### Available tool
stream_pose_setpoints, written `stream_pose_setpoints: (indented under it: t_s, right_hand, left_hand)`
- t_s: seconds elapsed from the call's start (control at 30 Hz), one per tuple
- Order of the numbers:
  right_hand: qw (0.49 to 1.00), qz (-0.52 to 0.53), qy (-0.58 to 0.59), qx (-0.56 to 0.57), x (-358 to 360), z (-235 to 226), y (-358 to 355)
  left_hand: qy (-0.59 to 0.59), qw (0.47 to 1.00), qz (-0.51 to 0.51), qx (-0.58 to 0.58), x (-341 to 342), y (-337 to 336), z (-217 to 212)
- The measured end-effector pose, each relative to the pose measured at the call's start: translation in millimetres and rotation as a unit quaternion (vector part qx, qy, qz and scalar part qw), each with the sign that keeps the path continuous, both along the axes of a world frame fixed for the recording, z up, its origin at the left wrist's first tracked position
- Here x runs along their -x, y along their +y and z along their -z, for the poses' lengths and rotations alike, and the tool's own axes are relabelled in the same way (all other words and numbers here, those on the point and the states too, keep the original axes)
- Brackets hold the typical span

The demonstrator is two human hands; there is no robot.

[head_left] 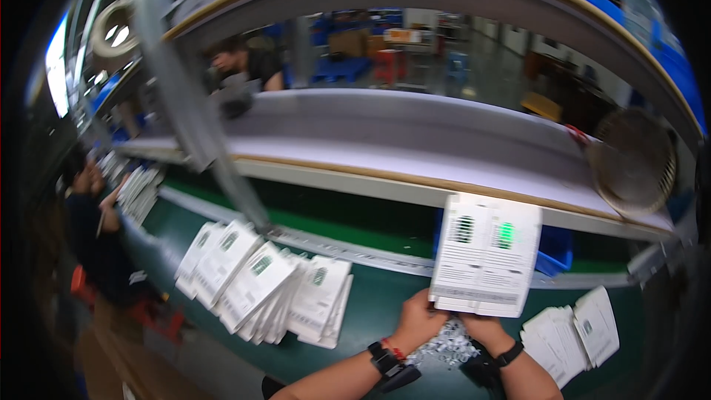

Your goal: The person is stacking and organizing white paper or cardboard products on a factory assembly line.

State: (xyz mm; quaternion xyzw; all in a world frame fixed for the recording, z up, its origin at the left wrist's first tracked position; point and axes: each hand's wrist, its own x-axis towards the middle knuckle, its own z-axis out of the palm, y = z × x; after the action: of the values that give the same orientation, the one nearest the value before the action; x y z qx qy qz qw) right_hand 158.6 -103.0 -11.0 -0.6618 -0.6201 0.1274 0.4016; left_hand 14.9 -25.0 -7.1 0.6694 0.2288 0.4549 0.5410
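A white printed card [481, 252] with dark and bright green marks on its upper half stands nearly upright in front of me. My left hand [421, 324] is closed on its lower left edge, and my right hand [486, 330] grips the bottom edge further right. The card hides part of my fingers. Below and between my hands lies a heap of small white and grey pieces [453, 347] on the green worktop [385, 348]. To the left, piles of similar white cards [255, 281] overlap in a fan. Another pile of white cards [555, 344] lies beside my right forearm.
A blue bin [555, 250] sits behind the card, under a long pale shelf [355, 130]. A round caged fan [635, 163] stands at the shelf's right end. A metal post [185, 96] rises on the left. One person [96, 230] sits far left; another [252, 67] is behind the shelf.
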Motion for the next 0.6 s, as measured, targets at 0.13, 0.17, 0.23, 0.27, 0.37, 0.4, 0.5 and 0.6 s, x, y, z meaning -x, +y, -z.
stream_pose_setpoints:
  t_s: [0.13,0.17,0.23,0.27,0.37,0.4,0.5,0.6]
  right_hand:
    - [0.999,-0.014,0.052,-0.001,19.4,14.3,12.9]
    - [0.998,-0.011,0.055,-0.001,15.4,12.8,7.9]
    - [0.998,-0.017,-0.060,0.016,-0.4,1.7,0.2]
    - [0.995,-0.022,0.080,0.058,-3.0,-11.8,-2.2]
    - [1.000,0.001,0.002,0.009,-1.5,14.9,-0.3]
    - [0.998,-0.031,0.017,0.059,7.3,3.4,5.2]
    - [0.999,-0.010,-0.048,0.005,6.6,7.5,-1.5]
    - [0.999,-0.034,0.020,0.011,6.4,1.1,4.4]
  left_hand:
    - [0.029,0.999,0.000,0.037,22.1,0.3,-13.6]
    - [0.049,0.998,-0.002,0.038,19.5,-0.7,-11.7]
    - [0.081,0.997,-0.017,-0.009,6.7,2.2,-10.3]
    - [0.090,0.996,-0.020,-0.001,2.2,0.3,-15.0]
    - [0.074,0.997,-0.006,0.019,9.5,-1.8,-23.4]
    - [0.047,0.998,-0.013,0.035,16.0,-0.9,-23.1]
    - [0.080,0.997,-0.018,0.008,12.7,-2.3,-6.2]
    - [0.065,0.997,-0.032,0.003,11.4,1.2,-6.0]
